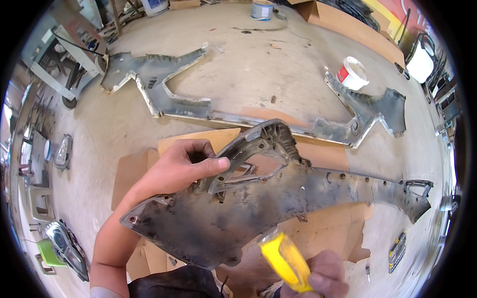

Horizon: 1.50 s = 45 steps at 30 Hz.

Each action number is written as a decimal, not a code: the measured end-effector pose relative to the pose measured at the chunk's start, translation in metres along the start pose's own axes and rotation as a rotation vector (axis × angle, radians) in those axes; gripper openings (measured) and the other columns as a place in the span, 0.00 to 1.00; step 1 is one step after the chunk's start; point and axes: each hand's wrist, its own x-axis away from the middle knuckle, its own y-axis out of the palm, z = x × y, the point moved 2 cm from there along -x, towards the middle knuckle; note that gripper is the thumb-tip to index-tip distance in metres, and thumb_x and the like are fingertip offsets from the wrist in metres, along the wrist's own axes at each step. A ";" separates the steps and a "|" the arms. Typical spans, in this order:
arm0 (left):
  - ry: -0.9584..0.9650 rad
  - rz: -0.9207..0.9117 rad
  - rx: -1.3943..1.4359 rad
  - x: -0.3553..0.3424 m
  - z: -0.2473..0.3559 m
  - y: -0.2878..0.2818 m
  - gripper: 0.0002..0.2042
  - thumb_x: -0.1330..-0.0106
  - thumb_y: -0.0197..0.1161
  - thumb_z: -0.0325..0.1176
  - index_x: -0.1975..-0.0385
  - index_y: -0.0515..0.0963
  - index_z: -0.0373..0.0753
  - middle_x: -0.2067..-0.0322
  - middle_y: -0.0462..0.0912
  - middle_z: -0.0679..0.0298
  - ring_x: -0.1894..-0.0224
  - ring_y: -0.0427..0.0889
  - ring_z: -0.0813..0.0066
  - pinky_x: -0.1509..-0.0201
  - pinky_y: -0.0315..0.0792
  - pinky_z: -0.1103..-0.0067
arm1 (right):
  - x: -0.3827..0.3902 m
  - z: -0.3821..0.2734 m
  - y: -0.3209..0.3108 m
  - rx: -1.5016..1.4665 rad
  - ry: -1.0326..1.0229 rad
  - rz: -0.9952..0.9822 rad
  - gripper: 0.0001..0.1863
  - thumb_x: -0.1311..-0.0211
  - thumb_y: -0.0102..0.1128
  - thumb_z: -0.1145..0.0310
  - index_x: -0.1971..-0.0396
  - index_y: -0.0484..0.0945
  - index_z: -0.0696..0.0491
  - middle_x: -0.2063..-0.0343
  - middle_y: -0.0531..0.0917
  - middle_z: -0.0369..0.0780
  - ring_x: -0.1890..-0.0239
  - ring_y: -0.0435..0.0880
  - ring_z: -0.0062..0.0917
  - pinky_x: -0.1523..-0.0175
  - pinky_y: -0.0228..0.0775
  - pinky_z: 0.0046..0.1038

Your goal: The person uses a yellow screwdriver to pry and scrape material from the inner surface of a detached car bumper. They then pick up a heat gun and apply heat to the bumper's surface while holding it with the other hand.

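Note:
My left hand grips the upper edge of a dark, grimy vehicle body panel, its thumb pressed on the rim beside a framed opening. The panel is held tilted, with its inner side and several clip tabs showing, and its narrow tail reaches out to the right. At the lower edge my right hand is closed around a yellow tool with a pale tip pointing at the panel's lower edge. Motion blurs that tip, so its kind cannot be told. Cardboard sheets lie on the floor beneath.
A large grey angular body part lies across the floor beyond. Near its right end stands a white bucket; a blue-and-white tin is farther back. At left are headlights, a green stool and a wheeled metal stand. A bit set lies right.

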 end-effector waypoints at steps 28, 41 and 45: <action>-0.052 0.029 -0.031 -0.002 -0.017 -0.003 0.18 0.42 0.68 0.44 0.81 0.75 0.36 0.83 0.69 0.74 0.78 0.64 0.87 0.75 0.58 0.83 | -0.031 0.052 0.009 0.492 -0.499 0.468 0.07 0.44 0.59 0.68 0.71 0.78 0.57 0.84 0.77 0.42 0.83 0.76 0.26 0.77 0.67 0.28; 0.015 0.014 -0.005 0.007 -0.022 -0.004 0.14 0.46 0.72 0.37 0.81 0.73 0.36 0.81 0.69 0.75 0.76 0.65 0.88 0.73 0.59 0.85 | -0.092 0.085 0.016 0.346 -0.112 0.568 0.12 0.41 0.55 0.66 0.78 0.76 0.59 0.87 0.69 0.38 0.82 0.70 0.22 0.75 0.63 0.29; -0.010 -0.003 -0.012 0.001 -0.009 -0.001 0.15 0.45 0.71 0.37 0.80 0.73 0.36 0.81 0.69 0.75 0.75 0.64 0.88 0.72 0.58 0.85 | -0.086 0.041 0.000 0.326 -0.260 0.923 0.21 0.35 0.46 0.58 0.78 0.75 0.61 0.78 0.75 0.38 0.77 0.70 0.20 0.74 0.59 0.23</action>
